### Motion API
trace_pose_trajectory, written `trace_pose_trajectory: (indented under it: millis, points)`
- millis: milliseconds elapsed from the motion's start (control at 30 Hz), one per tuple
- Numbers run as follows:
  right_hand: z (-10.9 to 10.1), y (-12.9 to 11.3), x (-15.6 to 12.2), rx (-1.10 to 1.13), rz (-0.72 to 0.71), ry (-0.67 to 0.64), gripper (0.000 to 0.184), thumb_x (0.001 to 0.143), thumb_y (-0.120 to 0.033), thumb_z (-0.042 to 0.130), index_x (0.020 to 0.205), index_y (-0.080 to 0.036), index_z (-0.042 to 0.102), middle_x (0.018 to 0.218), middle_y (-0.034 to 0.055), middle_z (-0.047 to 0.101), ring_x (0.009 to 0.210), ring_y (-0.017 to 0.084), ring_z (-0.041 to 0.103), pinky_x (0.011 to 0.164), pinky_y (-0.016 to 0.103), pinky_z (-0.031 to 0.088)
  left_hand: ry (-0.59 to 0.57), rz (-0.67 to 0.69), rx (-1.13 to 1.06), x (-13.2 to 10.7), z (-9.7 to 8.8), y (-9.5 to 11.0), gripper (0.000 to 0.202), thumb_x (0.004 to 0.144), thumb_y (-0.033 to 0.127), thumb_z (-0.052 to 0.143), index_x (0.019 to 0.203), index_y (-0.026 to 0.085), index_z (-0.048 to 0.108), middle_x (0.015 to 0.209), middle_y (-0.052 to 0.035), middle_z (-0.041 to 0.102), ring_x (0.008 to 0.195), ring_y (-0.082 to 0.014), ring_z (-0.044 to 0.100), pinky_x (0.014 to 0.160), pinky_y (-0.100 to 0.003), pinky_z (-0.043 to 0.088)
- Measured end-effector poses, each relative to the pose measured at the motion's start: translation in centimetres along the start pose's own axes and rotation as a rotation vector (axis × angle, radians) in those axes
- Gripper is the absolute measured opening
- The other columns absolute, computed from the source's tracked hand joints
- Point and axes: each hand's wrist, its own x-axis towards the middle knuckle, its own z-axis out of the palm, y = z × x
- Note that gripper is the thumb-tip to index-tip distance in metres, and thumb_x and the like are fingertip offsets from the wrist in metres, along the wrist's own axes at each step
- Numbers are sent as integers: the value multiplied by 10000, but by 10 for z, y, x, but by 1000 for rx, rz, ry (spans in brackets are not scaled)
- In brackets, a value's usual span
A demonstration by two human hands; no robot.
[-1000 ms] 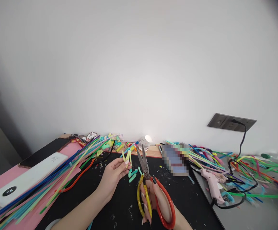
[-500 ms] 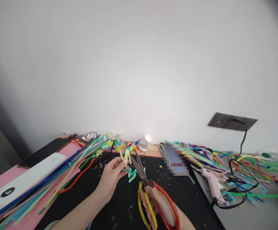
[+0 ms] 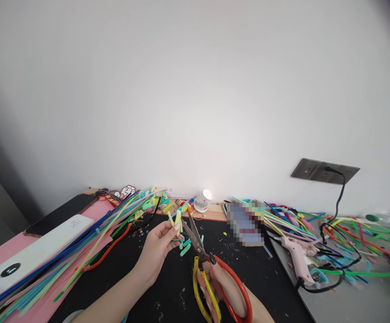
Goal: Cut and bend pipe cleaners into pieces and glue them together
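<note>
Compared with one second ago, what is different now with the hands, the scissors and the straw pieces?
The right hand has tilted the scissors to the left, so the blade tips now lie against the yellow straw pieces pinched in the left hand; before, the blades pointed up, apart from them. Both grips stayed the same. The glue gun and the long straws did not move.

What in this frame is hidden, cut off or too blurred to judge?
Head view only:
- Scissors: handle loops cut off by the bottom edge, partly covered by the right hand.
- Yellow straw pieces in the left hand: count too small to tell.
- Flat item behind: pixelated.
- Far right table: blurred at the lens edge.
</note>
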Motion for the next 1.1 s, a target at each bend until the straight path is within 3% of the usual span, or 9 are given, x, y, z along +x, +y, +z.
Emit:
trace_pose_trajectory:
  millis: [133, 633, 867, 1100]
  points:
    - [-3, -2, 0, 98, 99, -133, 636, 786, -635, 131, 612, -271, 622, 365, 20, 564, 227, 54, 401, 314, 239, 221, 19, 15, -20, 2, -1, 1, 159, 712, 294, 649, 723, 150, 583, 655, 21, 522, 630, -86, 514, 592, -179, 451]
    - [2, -9, -3, -43, 30, -3, 686, 806, -606, 84, 613, -261, 645, 337, 8, 526, 220, 28, 346, 333, 237, 208, 21, 5, -14, 3, -1, 3, 189, 685, 305, 667, 770, 139, 642, 649, 8, 545, 618, -87, 509, 583, -174, 435]
    - [-1, -16, -5, 25, 87, -14, 658, 798, -621, 144, 615, -251, 656, 358, 12, 547, 258, 51, 424, 345, 231, 238, -80, -31, 45, -2, 3, 4, 190, 679, 321, 660, 677, 141, 599, 623, 7, 557, 589, -98, 504, 581, -204, 424]
    - [0, -14, -2, 64, 116, -30, 643, 778, -643, 155, 611, -264, 648, 439, 29, 588, 325, 77, 490, 359, 245, 273, -250, -54, 129, -8, 8, 4, 183, 752, 318, 589, 712, 143, 557, 648, 4, 541, 620, -109, 500, 579, -212, 390]
